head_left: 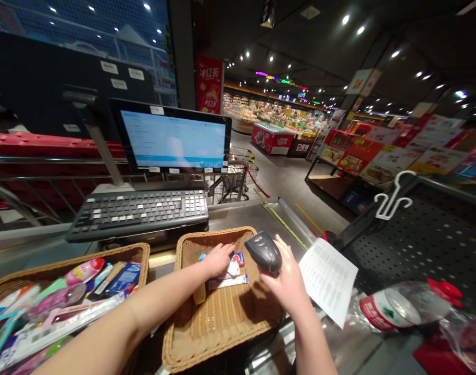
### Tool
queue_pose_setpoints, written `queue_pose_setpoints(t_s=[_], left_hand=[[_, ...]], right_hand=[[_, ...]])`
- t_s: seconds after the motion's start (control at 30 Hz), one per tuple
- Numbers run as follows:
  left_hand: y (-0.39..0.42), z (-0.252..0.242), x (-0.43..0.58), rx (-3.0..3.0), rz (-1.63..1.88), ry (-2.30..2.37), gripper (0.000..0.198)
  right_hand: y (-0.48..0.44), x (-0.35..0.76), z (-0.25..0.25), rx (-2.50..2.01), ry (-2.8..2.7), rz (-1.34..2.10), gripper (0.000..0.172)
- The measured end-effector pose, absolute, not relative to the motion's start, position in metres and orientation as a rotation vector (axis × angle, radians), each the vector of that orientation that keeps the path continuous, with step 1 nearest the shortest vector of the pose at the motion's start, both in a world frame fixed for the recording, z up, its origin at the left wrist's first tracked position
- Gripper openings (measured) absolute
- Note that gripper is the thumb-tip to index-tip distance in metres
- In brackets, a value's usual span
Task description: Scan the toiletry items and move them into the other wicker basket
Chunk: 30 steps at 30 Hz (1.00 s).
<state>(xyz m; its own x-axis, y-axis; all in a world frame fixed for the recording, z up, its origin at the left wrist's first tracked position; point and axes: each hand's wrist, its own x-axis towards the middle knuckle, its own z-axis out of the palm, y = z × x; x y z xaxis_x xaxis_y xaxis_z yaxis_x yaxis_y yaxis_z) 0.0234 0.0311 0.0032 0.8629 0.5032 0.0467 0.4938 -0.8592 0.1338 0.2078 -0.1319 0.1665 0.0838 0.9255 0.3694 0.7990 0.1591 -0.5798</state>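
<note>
My right hand (285,276) is wrapped round a black handheld barcode scanner (263,251), held above the right side of a wicker basket (207,344). My left hand (219,259) reaches into the far part of that basket, fingers stretched out over a few small packaged items. Beside and below its fingers lie a blue and red packet (238,259), a white item (233,269) and a long white and purple packet (232,282). A yellow item (199,294) leans at the basket's left wall. What lies under my left palm is hidden.
A second wicker basket (143,260) at left holds several packaged goods. Behind stand a keyboard (144,211) and a lit monitor (175,138). At right are a printed sheet (327,278), a large plastic bottle (394,307) and a black perforated panel (429,234) with a white hook (392,200).
</note>
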Motion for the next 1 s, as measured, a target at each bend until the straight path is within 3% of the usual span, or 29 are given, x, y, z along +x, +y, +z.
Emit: queue_pose_setpoints(t_s=[0.17,0.37,0.57,0.8,1.0], left_hand=[[0.022,0.029,0.023,3.016,0.168,0.775,0.024],[0.003,0.095,-0.009,3.108,0.519,0.980,0.014],[-0.014,0.154,-0.073,3.043,0.811,1.269,0.017],[-0.042,0.183,-0.141,3.030,1.031,1.502,0.030],[-0.070,0.193,-0.187,3.047,1.114,1.686,0.025]], right_hand=[[-0.136,0.203,0.170,-1.671,-1.724,0.203,0.055],[-0.138,0.190,0.172,-1.630,-1.738,0.126,0.052],[-0.140,0.157,0.182,-1.534,-1.838,0.145,0.053],[-0.143,0.104,0.204,-1.391,-2.013,0.185,0.047],[-0.147,0.059,0.213,-1.291,-2.121,0.158,0.052]])
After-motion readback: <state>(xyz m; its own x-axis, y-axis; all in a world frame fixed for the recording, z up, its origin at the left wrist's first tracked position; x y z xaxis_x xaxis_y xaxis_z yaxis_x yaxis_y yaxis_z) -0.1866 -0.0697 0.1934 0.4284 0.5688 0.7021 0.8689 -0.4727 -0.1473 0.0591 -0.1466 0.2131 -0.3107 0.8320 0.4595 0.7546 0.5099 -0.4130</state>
